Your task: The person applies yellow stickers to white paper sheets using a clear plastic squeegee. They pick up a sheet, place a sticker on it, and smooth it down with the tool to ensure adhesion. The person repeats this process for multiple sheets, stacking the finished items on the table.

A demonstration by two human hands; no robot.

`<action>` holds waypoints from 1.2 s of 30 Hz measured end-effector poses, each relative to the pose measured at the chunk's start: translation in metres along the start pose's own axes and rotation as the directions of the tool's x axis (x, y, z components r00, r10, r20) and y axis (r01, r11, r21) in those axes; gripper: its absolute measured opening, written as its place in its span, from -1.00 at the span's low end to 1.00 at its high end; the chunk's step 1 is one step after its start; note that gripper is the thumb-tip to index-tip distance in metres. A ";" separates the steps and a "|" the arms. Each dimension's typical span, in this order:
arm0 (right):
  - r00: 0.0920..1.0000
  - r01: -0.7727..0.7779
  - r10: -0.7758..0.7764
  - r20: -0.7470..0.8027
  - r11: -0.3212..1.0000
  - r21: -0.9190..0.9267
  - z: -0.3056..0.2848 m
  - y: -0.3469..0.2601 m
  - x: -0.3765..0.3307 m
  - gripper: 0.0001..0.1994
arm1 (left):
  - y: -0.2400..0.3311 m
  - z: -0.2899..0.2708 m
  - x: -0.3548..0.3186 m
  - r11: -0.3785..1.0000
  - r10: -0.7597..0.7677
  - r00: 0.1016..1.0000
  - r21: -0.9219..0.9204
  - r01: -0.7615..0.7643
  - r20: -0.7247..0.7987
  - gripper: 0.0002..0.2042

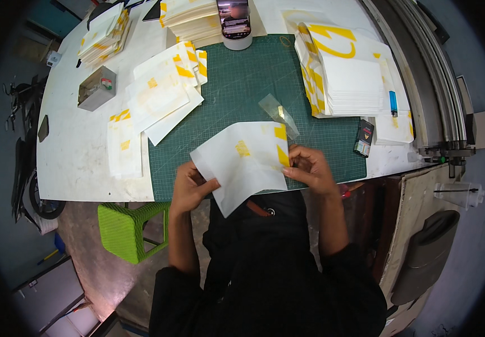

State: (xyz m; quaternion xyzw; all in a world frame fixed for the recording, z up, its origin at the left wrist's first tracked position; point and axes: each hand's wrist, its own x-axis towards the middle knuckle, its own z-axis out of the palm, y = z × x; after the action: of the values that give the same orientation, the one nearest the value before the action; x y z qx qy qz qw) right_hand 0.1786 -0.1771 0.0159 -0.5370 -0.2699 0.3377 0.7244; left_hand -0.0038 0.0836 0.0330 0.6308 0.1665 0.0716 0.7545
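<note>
A white paper bag [248, 168] with yellow stripes along its right edge is held up between my two hands, over the near edge of the green cutting mat [237, 73]. My left hand [192, 188] pinches its lower left side, thumb on top. At the striped right edge, my right hand [310, 168] grips it between thumb and fingers. The bag bends slightly along its middle. Just beyond it on the mat lies a small clear plastic packet [279, 115]. To the left, loose white and yellow paper bags [161, 92] overlap one another.
A thick stack of paper bags [343, 78] stands at right, near a blue lighter [393, 104] and a small dark box [364, 137]. A phone [234, 19] rests on a stand at the back. At left sits a grey box [97, 90]; a green stool [127, 230] stands below the table.
</note>
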 end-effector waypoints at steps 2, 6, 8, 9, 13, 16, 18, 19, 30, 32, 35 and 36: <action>0.999 -0.024 0.028 0.046 0.996 -0.087 0.003 -0.003 0.005 -0.89 | 0.000 -0.001 0.002 0.999 -0.036 0.997 0.006 0.036 0.069 -0.69; 0.985 -0.170 0.170 -0.028 0.934 -0.315 0.013 -0.005 0.014 -0.87 | -0.015 -0.001 0.011 0.993 -0.106 0.993 0.054 0.102 0.057 -0.72; 0.984 -0.176 0.155 -0.091 0.927 -0.331 0.013 0.002 0.015 -0.87 | -0.019 -0.001 0.013 0.994 -0.105 0.994 0.041 0.104 0.024 -0.72; 0.986 -0.149 0.120 -0.117 0.946 -0.289 0.011 0.013 0.016 -0.87 | -0.021 -0.003 0.014 0.993 -0.107 0.994 0.058 0.106 0.001 -0.72; 0.966 -0.113 0.081 -0.247 0.987 -0.117 -0.006 0.023 0.021 -0.88 | -0.027 -0.014 0.016 0.987 -0.136 0.987 0.072 0.142 -0.081 -0.70; 0.964 -0.136 0.098 -0.248 0.981 -0.141 -0.010 0.022 0.020 -0.89 | -0.026 -0.016 0.016 0.986 -0.146 0.984 0.068 0.153 -0.100 -0.69; 0.978 -0.106 0.068 -0.197 0.976 -0.188 -0.014 0.024 0.018 -0.90 | -0.024 -0.014 0.016 0.991 -0.124 0.990 0.041 0.127 -0.061 -0.69; 0.984 -0.087 0.051 -0.170 0.973 -0.213 -0.014 0.023 0.018 -0.90 | -0.022 -0.013 0.015 0.995 -0.103 0.994 0.010 0.103 -0.022 -0.69; 0.984 -0.166 0.151 -0.090 0.966 -0.197 -0.013 0.018 0.023 -0.89 | -0.019 0.006 0.022 0.985 -0.083 0.996 0.148 0.088 -0.040 -0.77; 0.983 -0.169 0.154 -0.100 0.970 -0.174 -0.018 0.018 0.025 -0.89 | -0.020 0.000 0.020 0.987 -0.054 0.998 0.146 0.059 -0.042 -0.76; 0.976 -0.170 0.171 -0.132 0.985 0.021 -0.011 -0.001 0.031 -0.90 | -0.015 -0.009 0.018 0.964 -0.020 1.000 0.266 0.019 0.003 -0.77; 0.978 -0.178 0.172 -0.121 0.983 -0.045 -0.015 0.003 0.030 -0.89 | -0.014 -0.008 0.018 0.973 -0.023 1.000 0.231 0.024 -0.007 -0.77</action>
State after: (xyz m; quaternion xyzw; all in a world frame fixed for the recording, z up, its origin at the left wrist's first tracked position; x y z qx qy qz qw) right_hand 0.2080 -0.1619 0.0101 -0.5973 -0.1879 0.3606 0.6913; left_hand 0.0088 0.0935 0.0153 0.7122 0.1830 0.0442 0.6763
